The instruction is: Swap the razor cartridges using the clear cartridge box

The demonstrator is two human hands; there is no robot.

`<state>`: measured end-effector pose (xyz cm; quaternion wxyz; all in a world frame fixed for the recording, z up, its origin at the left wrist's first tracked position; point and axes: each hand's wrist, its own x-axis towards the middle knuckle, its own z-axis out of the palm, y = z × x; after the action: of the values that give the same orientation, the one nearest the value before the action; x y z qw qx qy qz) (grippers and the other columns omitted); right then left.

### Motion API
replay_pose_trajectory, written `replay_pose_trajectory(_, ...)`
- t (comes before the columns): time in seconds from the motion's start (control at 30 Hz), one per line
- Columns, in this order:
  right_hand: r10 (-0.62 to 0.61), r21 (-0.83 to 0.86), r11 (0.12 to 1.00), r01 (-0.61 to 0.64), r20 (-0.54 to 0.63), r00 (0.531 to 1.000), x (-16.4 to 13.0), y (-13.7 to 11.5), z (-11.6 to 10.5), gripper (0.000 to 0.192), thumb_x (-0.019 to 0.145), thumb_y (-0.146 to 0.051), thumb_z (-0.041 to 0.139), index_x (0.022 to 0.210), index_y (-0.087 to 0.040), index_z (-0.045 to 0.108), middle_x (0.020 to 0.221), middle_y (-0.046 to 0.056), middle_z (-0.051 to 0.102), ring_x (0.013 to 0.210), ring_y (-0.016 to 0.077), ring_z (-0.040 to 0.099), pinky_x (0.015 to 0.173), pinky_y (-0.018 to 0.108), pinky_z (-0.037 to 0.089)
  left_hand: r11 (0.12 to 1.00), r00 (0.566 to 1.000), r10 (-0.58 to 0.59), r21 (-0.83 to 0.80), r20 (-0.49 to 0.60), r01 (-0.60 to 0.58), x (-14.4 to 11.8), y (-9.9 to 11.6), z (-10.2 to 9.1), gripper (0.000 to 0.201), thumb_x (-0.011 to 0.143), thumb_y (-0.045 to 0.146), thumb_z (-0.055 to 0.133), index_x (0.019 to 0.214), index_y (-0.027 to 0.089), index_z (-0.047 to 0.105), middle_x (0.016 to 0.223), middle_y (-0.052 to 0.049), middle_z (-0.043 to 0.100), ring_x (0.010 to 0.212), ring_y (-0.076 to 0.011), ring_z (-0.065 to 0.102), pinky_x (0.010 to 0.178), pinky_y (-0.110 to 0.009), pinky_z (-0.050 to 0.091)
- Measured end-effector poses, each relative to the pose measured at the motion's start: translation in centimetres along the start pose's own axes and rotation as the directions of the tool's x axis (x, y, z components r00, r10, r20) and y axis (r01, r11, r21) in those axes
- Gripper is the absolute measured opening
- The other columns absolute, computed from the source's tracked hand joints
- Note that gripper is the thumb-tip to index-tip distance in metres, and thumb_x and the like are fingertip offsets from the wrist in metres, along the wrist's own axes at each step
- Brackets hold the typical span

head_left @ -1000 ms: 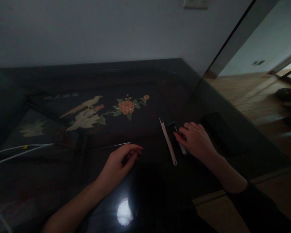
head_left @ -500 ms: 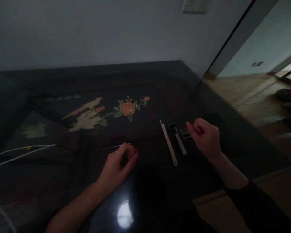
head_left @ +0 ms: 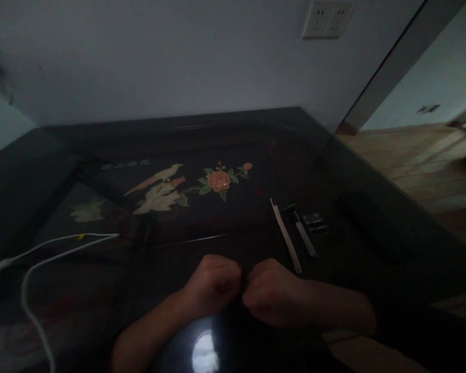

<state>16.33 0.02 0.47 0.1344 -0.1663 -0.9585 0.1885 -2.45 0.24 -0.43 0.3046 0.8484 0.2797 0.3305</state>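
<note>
Head view, dim light. Both hands are together low-centre over the near edge of the dark lacquered table [head_left: 256, 129]. Left hand [head_left: 215, 284] is curled into a loose fist, knuckles up, fingers tucked under. Right hand [head_left: 274, 292] is curled the same way, just beside it, fingertips meeting the left's at the gap between them. Something small may be pinched there, but it's too dark and hidden to see, so can't tell what, if anything, either hand grips. Right forearm wears a dark sleeve [head_left: 419, 331]; left forearm is bare.

Nearest things lie on the tabletop to the right of the hands, toward the right edge: a pale thin strip [head_left: 286, 235] lying slantwise, near end close to the right hand but not touching. Just right of it, a short grey tool w/ a greenish tip [head_left: 303, 234], roughly parallel. Beside that, two small metal pieces [head_left: 315, 224], stacked close, apart from both hands.

Mid-table: inlay of a bird [head_left: 159, 189] and an orange flower [head_left: 218, 181]. A thin wire-like line [head_left: 194, 240] lies across the centre, beyond the hands. White cable [head_left: 62, 246] loops at the left edge. Glare spot [head_left: 205, 352] on the near edge. Wall socket [head_left: 326, 19] above the far edge; wood floor [head_left: 423, 160] past the right edge.
</note>
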Motion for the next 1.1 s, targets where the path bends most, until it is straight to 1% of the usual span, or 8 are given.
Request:
replay_pose_trajectory(0.13,0.019,0.078,0.997,-0.021,0.025,1.0,-1.0,-0.2,1.2,0.025,0.069,-0.008,0.054,0.051,-0.02,0.043,0.049,-0.005,0.055,0.049,0.0104,0.047,0.047,0.026,0.027,0.991,0.985,0.121,0.042,0.122,-0.127,-0.3,0.1,0.2,0.03,0.078,0.007,0.044,0.056,0.022,0.03,0.049,0.005,0.039,0.045,-0.0106,0.036,0.047,-0.03,0.023)
replay_pose_trajectory(0.2,0.019,0.058,0.998,-0.021,0.034,0.999,-1.2,0.0,1.3,0.024,0.071,-0.009,0.055,0.05,-0.02,0.047,0.05,-0.005,0.058,0.049,0.0111,0.05,0.047,0.028,0.028,0.975,0.969,0.172,0.106,0.179,-0.193,-0.4,0.3,0.4,0.028,0.079,0.007,0.043,0.056,0.022,0.036,0.049,0.004,0.045,0.044,-0.0117,0.042,0.045,-0.031,0.024)
replay_pose_trajectory(0.27,0.013,0.027,1.0,-0.014,0.046,0.999,-1.2,0.2,1.5,0.024,0.073,-0.011,0.055,0.052,-0.02,0.052,0.052,-0.004,0.061,0.05,0.0123,0.053,0.048,0.029,0.028,0.959,0.957,0.203,0.156,0.207,-0.238,-0.4,0.5,0.6,0.028,0.081,0.007,0.042,0.057,0.022,0.041,0.048,0.003,0.049,0.044,-0.0123,0.045,0.044,-0.031,0.025)
replay_pose_trajectory(0.43,-0.005,0.011,1.0,0.004,0.047,0.999,-1.2,0.5,1.3,0.02,0.078,-0.013,0.056,0.06,-0.021,0.059,0.059,-0.002,0.068,0.055,0.014,0.057,0.051,0.031,0.032,0.95,0.955,0.211,0.187,0.209,-0.251,-0.4,0.8,0.5,0.03,0.083,0.006,0.04,0.058,0.022,0.044,0.048,0.002,0.052,0.044,-0.013,0.047,0.043,-0.032,0.026)
replay_pose_trajectory(0.57,0.013,0.011,1.0,-0.013,0.023,1.0,-1.1,0.5,1.0,0.021,0.079,-0.012,0.055,0.061,-0.02,0.058,0.058,-0.002,0.067,0.054,0.0138,0.055,0.053,0.031,0.033,0.952,0.958,0.208,0.185,0.197,-0.245,-0.3,0.9,0.3,0.031,0.083,0.006,0.041,0.056,0.021,0.043,0.047,0.002,0.051,0.044,-0.0126,0.045,0.044,-0.032,0.024)
replay_pose_trajectory(0.73,0.014,0.02,1.0,-0.013,-0.037,0.999,-1.1,0.6,1.3,0.022,0.081,-0.013,0.053,0.06,-0.02,0.054,0.055,-0.002,0.064,0.053,0.0136,0.053,0.051,0.031,0.03,0.958,0.963,0.192,0.175,0.19,-0.226,-0.1,1.0,0.1,0.034,0.085,0.007,0.04,0.055,0.021,0.042,0.046,0.002,0.05,0.043,-0.0123,0.044,0.044,-0.031,0.025)
replay_pose_trajectory(0.93,0.001,0.014,1.0,0.0,-0.033,0.999,-1.1,0.7,1.2,0.019,0.082,-0.013,0.053,0.064,-0.02,0.056,0.058,-0.002,0.065,0.056,0.0142,0.053,0.053,0.031,0.031,0.956,0.964,0.204,0.175,0.172,-0.234,0.0,1.0,0.2,0.032,0.083,0.006,0.041,0.055,0.021,0.041,0.047,0.002,0.051,0.043,-0.0128,0.043,0.043,-0.032,0.025)
replay_pose_trajectory(1.1,-0.001,0.007,1.0,0.002,-0.038,0.999,-1.2,0.7,1.1,0.017,0.081,-0.013,0.054,0.066,-0.02,0.057,0.061,-0.001,0.066,0.058,0.0148,0.054,0.054,0.031,0.032,0.953,0.963,0.221,0.177,0.154,-0.247,0.0,0.9,0.2,0.034,0.086,0.007,0.039,0.055,0.021,0.04,0.046,0.002,0.049,0.043,-0.012,0.042,0.044,-0.031,0.024)
